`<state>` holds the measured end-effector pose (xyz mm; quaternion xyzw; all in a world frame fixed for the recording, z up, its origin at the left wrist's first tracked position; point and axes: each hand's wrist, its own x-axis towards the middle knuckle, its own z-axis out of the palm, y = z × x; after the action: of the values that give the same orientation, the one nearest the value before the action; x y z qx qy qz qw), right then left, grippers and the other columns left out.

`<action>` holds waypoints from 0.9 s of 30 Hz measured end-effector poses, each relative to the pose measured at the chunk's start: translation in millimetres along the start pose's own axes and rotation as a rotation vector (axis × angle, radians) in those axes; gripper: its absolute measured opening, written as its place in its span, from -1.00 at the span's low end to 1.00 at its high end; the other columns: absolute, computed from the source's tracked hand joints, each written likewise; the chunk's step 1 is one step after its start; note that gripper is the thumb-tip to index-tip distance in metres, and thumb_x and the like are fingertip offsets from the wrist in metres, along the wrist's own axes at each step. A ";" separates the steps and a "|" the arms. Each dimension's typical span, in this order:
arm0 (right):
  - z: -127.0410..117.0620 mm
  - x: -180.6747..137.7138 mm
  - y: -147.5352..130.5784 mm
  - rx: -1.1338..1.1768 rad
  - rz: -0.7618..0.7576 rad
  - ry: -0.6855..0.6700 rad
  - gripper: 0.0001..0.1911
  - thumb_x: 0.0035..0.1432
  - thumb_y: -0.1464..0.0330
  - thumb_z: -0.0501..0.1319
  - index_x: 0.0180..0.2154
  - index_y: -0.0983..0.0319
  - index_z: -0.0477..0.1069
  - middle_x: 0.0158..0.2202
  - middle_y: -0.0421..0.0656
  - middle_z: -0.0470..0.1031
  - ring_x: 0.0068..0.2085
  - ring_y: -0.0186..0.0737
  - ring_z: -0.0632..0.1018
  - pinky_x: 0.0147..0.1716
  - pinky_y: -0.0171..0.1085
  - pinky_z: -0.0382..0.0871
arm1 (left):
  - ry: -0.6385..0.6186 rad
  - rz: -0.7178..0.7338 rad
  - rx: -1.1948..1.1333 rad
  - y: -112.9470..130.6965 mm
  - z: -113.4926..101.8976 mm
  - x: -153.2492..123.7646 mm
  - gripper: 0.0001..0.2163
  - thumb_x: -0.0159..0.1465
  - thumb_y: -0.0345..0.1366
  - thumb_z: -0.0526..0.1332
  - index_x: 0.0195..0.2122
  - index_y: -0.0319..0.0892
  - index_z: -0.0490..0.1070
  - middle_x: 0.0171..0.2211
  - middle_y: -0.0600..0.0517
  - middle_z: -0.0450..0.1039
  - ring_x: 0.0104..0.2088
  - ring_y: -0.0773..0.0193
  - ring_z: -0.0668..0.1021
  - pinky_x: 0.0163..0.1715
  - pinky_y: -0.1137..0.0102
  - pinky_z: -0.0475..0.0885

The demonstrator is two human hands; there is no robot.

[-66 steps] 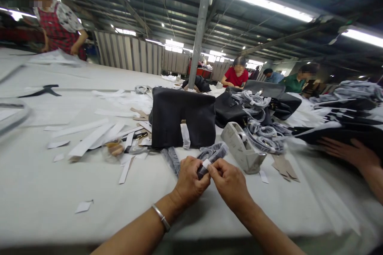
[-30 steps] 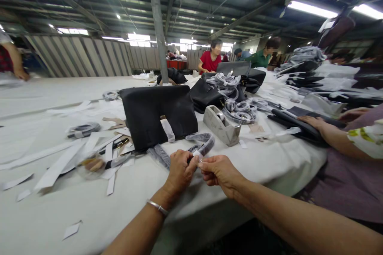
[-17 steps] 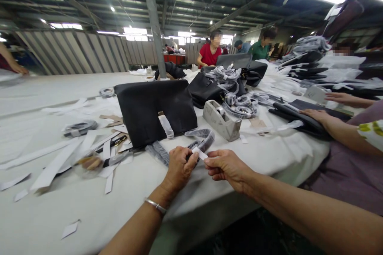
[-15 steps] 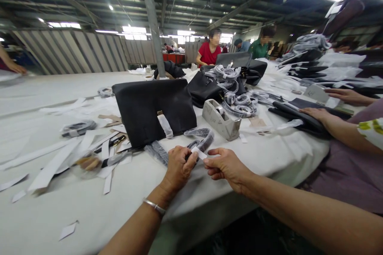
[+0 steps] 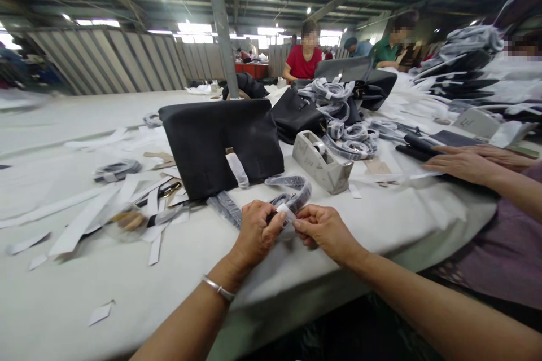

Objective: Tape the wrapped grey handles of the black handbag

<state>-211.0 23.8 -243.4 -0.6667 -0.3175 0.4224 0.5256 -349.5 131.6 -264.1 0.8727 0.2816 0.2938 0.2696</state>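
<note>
My left hand (image 5: 257, 232) is closed round a dark strap wrapped in clear plastic (image 5: 292, 194), which loops away over the white table (image 5: 63, 304). My right hand (image 5: 324, 228) pinches a small white piece of tape or paper (image 5: 285, 213) against the strap, close to my left thumb. A black handbag (image 5: 222, 144) stands just behind my hands, with a wrapped tab hanging on its front. A grey tape dispenser (image 5: 322, 162) sits to the right of the bag.
White paper strips (image 5: 84, 220) and scraps litter the table to the left. Coiled wrapped straps (image 5: 349, 141) and more black bags (image 5: 296, 115) lie behind. A neighbour's hands (image 5: 463, 161) rest on a flat black piece at right. Other people sit at the far end.
My right hand has come back in against the strap, pressing the white piece down beside my left thumb. The view has shifted slightly; the neighbour's hands have drawn together.
</note>
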 end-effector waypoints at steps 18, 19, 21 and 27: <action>-4.7 13.4 -9.4 -0.015 0.000 -0.200 -0.57 -0.15 0.09 0.41 -0.45 0.28 0.36 -0.54 -0.26 0.41 -0.58 -0.42 0.43 -0.59 -0.37 0.41 | -0.030 -0.124 -0.339 -8.5 -3.9 1.3 -0.68 0.27 -0.05 0.11 -0.46 -0.18 0.39 -0.46 0.05 0.33 -0.36 0.27 0.42 -0.31 0.38 0.33; -4.5 13.8 -9.8 0.001 0.004 -0.218 -0.57 -0.15 0.09 0.42 -0.44 0.29 0.37 -0.53 -0.26 0.41 -0.57 -0.42 0.43 -0.57 -0.37 0.43 | -0.029 -0.134 -0.370 -9.5 -3.9 1.6 -0.67 0.27 -0.04 0.11 -0.47 -0.19 0.39 -0.47 0.05 0.32 -0.38 0.29 0.41 -0.34 0.40 0.32; -4.6 14.7 -10.5 0.052 0.034 -0.257 -0.56 -0.15 0.09 0.42 -0.42 0.29 0.38 -0.52 -0.25 0.42 -0.55 -0.41 0.45 -0.52 -0.35 0.46 | -0.020 -0.158 -0.417 -10.8 -3.9 2.2 -0.67 0.26 -0.03 0.12 -0.47 -0.20 0.39 -0.48 0.06 0.31 -0.42 0.31 0.39 -0.38 0.42 0.31; -4.7 21.2 -5.6 0.133 0.078 -0.271 -0.53 -0.19 0.08 0.45 -0.41 0.29 0.39 -0.51 -0.22 0.47 -0.55 -0.42 0.46 -0.57 -0.41 0.41 | -0.061 -0.231 -0.560 -14.7 -2.0 2.5 -0.64 0.25 0.01 0.14 -0.45 -0.22 0.37 -0.52 0.09 0.26 -0.51 0.39 0.30 -0.49 0.47 0.23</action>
<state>-197.4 41.6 -242.5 -0.5792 -0.3305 0.5488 0.5041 -354.0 144.1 -271.1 0.7350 0.2788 0.3009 0.5400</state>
